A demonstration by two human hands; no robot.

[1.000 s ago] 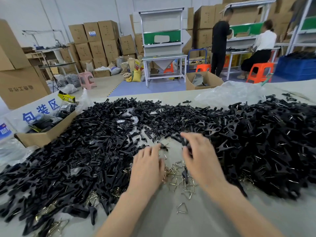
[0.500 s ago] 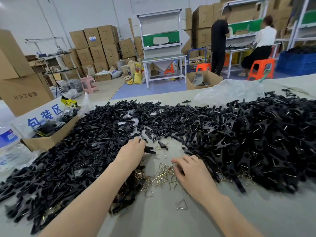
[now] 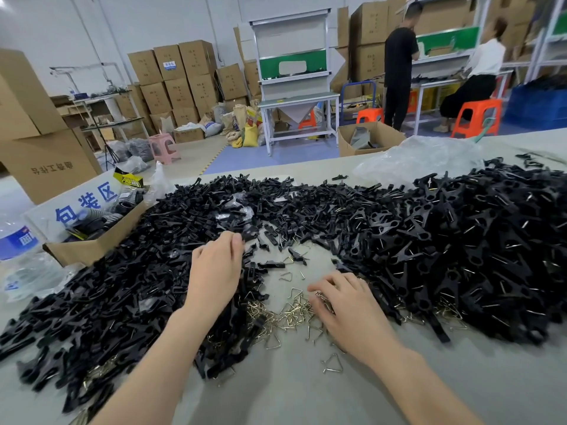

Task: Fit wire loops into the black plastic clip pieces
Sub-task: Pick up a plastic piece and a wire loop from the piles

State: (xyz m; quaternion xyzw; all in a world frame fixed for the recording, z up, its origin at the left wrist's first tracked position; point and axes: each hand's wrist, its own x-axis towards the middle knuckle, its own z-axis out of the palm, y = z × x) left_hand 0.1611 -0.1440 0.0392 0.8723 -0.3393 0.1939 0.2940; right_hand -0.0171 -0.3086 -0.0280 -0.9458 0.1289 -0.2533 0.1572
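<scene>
Both busy, frame centre: left hand (image 3: 214, 271) fingertips in black clips (image 3: 122, 286), grip can't tell; right hand (image 3: 349, 311) pinching wire loops (image 3: 291, 311), lower centre.

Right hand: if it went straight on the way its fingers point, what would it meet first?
The right hand points left across the table, fingertips already in the wire loops, so those come first. Past them probably the black clips; depth is unclear.
</scene>
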